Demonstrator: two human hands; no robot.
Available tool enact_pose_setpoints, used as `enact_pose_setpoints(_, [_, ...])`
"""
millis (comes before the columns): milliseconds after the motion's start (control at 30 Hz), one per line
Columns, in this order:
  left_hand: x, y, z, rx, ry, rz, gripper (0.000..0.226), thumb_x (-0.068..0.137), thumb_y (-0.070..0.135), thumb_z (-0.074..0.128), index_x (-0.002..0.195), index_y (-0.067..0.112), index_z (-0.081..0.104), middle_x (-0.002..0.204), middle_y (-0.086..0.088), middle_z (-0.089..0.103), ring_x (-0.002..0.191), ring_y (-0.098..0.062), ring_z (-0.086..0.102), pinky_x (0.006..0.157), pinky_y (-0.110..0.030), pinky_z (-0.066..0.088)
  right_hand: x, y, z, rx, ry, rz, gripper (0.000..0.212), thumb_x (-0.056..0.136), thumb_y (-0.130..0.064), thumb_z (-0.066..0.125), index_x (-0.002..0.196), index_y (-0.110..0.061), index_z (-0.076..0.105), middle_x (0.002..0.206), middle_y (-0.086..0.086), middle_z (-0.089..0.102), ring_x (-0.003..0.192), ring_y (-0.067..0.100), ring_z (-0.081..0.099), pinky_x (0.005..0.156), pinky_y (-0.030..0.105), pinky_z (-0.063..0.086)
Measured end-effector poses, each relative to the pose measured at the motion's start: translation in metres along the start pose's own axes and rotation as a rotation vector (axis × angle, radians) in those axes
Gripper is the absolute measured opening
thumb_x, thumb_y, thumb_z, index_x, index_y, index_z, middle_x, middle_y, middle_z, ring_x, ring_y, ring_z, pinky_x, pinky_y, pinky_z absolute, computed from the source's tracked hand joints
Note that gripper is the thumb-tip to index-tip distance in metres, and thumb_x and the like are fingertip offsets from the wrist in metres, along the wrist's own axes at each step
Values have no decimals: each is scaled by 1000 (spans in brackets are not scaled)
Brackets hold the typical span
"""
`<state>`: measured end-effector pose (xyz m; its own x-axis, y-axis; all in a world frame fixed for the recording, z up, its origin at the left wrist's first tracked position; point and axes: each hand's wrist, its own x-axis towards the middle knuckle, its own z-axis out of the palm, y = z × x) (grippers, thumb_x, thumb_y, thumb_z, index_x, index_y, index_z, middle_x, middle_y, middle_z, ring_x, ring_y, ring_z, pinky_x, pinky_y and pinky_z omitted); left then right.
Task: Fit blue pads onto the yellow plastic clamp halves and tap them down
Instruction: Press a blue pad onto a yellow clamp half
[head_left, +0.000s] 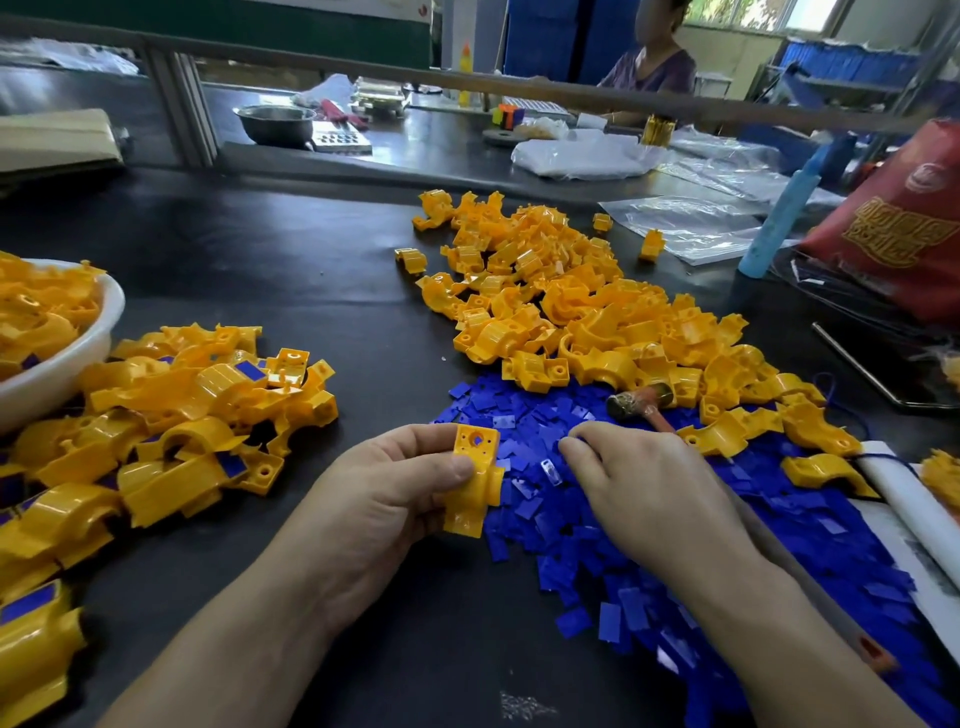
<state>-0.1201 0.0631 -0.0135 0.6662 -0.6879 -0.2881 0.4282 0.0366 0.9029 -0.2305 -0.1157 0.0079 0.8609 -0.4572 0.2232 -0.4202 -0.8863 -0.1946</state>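
At the near middle of the dark surface (311, 249), the left hand (384, 499) is holding 1 yellow clamp half (475, 480) upright, its grip pinching the piece between thumb and fingers; just beside it the right hand (649, 493) is resting bent fingertips on the blue pads (550, 525), and whether that grip is pinching a pad cannot be told. A hammer (639, 402) is lying where the pads are meeting the loose yellow pile (561, 291); fitted halves (197, 410) are sitting heaped beside a white bowl (78, 358).

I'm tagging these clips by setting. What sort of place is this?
Most likely a small factory assembly bench: loose heaps of identical yellow clamp halves and blue pads on a dark worktable, a small hammer nearby, and another person at the bench behind.
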Motion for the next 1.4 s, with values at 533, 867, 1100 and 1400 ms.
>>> enact_pose_setpoints(533, [1, -4, 5, 5, -8, 35, 48, 66, 13, 71, 113, 7, 66, 98, -16, 76, 78, -24, 75, 56, -29, 58, -11, 2, 6, 1050, -49, 254, 27, 91, -42, 53, 75, -25, 66, 48, -3, 45, 46, 16, 39, 51, 28, 38])
enact_pose_setpoints(867, [1, -6, 4, 38, 48, 63, 51, 63, 15, 73, 113, 12, 66, 97, -11, 77, 82, -24, 75, 58, -27, 58, -6, 9, 5, 1469, -38, 319, 17, 88, -5, 62, 102, -13, 61, 69, 6, 68, 66, 22, 67, 59, 28, 55])
enact_pose_setpoints(1100, [-1, -13, 9, 133, 10, 124, 50, 63, 22, 76, 112, 18, 66, 99, -7, 77, 87, -22, 75, 64, -24, 57, -21, -22, 10, 868, -18, -116, 17, 91, -21, 60, 96, -36, 67, 88, -12, 61, 78, 9, 63, 64, 19, 52])
enact_pose_setpoints(1400, [-6, -14, 14, 231, 12, 163, 28, 70, 44, 81, 95, 34, 74, 93, -6, 77, 78, -19, 73, 63, -27, 55, -23, -30, 17, 796, 87, -101, 12, 87, -28, 64, 93, -37, 59, 82, -14, 59, 75, 5, 59, 59, 15, 49])
